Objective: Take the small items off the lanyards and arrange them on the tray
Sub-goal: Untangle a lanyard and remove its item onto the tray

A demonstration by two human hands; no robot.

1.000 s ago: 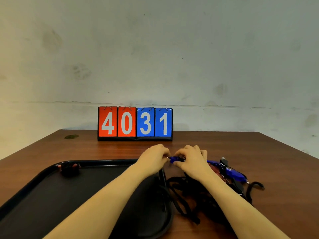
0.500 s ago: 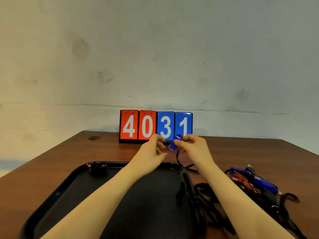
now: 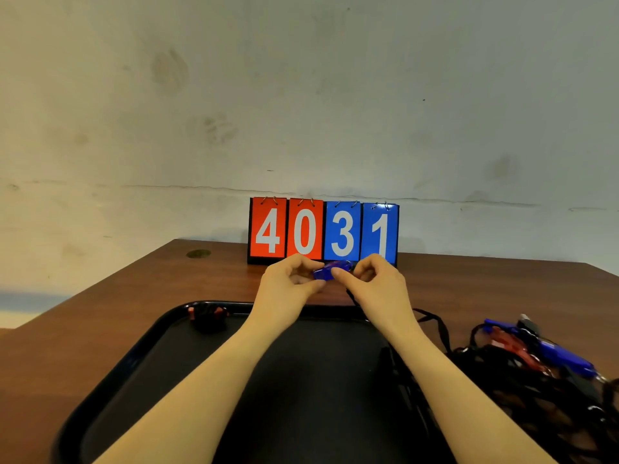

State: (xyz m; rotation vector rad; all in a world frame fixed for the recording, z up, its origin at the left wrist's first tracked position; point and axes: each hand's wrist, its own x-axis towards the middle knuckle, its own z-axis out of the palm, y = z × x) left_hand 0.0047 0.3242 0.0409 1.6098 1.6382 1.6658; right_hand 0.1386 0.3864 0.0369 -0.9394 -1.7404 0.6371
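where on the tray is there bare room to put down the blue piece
Most of the black tray floor is bare: the whole stretch between the small red-and-black item in its far left corner and the right rim, partly under the forearms. The table right of the tray is crowded by the lanyard pile. Both hands hold the blue piece.

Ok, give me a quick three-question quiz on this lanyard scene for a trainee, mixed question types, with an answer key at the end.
1. True or false: the small blue item is held between the left hand and right hand.
2. Where does the pile of lanyards lie? A) on the tray B) on the table, right of the tray C) behind the number board
3. Which number does the board show?

Key: 1 true; 2 B; 3 4031
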